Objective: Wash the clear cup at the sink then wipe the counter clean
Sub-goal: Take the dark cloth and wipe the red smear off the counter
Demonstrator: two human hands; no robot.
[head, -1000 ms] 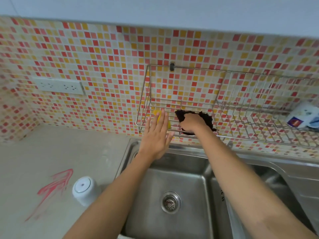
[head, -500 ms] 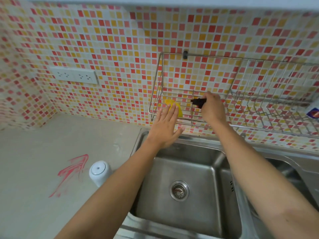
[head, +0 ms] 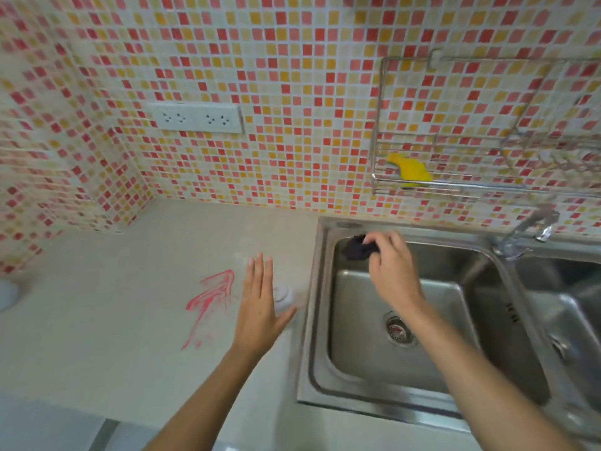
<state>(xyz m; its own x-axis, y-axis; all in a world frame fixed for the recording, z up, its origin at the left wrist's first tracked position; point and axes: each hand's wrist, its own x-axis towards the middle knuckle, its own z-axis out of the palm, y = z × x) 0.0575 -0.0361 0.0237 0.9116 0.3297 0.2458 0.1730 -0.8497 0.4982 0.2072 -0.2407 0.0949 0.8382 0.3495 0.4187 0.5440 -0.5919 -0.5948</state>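
Observation:
My right hand [head: 392, 268] grips a dark cloth [head: 357, 248] above the back left corner of the steel sink [head: 367, 320]. My left hand [head: 260, 304] hovers flat with straight fingers over the pale counter [head: 113, 304]. It partly hides an upside-down whitish cup [head: 283, 296] standing beside the sink's left rim. A red smear [head: 211, 299] marks the counter just left of my left hand.
A wire rack [head: 455, 187] on the tiled wall holds a yellow sponge [head: 409, 170]. The tap [head: 527, 229] stands at the back between two basins. A wall socket [head: 195, 118] sits above the counter. A pale object [head: 6, 294] shows at the left edge.
My right hand pulled the dark cloth off the rack and brought it down over the sink. My left hand dropped from the rack to the counter by the cup. The view swung left.

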